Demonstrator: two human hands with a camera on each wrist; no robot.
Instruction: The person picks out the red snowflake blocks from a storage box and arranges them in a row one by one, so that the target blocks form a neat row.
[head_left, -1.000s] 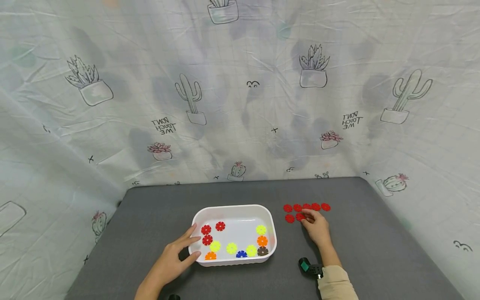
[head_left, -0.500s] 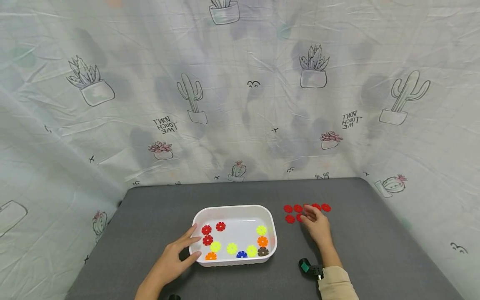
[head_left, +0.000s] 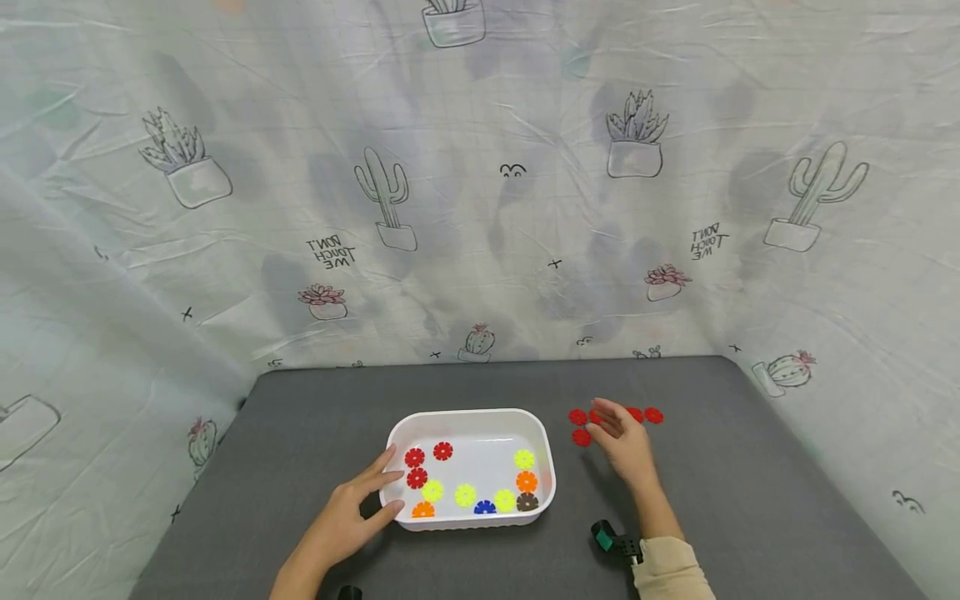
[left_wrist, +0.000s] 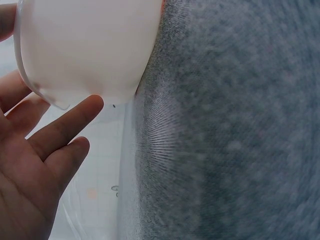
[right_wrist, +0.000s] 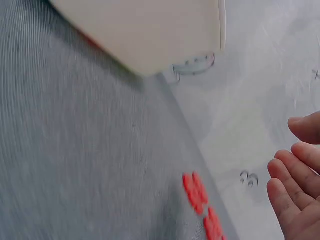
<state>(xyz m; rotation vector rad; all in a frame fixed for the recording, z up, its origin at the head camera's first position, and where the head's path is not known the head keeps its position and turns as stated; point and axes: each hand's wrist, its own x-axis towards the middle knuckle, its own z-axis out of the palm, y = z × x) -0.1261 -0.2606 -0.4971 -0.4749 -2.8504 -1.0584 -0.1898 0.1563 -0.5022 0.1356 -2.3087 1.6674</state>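
Observation:
A white plastic tray (head_left: 471,423) on the grey table holds notched, flower-shaped plastic discs in red (head_left: 415,457), yellow (head_left: 465,496), orange (head_left: 527,482), blue and brown. My left hand (head_left: 343,518) rests at the tray's left end, fingers spread and fairly straight across its rim. In the left wrist view, two fingers (left_wrist: 75,120) extend along the outside of the wall. My right hand (head_left: 626,442) hovers over a group of red discs (head_left: 654,415) right of the tray and hides part of it. In the right wrist view its fingers (right_wrist: 292,177) are relaxed, thumb apart, with nothing visible between them.
A pale cloth (head_left: 480,208) printed with potted cacti surrounds the table (head_left: 315,417) at the back and sides. A black wrist device (head_left: 615,540) sits at the right wrist, with a beige sleeve (head_left: 671,568) behind it.
The right hand has lifted from the red discs and shifted left, its fingers loosening. Its fingers now cover different discs in the group. The left hand and the tray have stayed in place.

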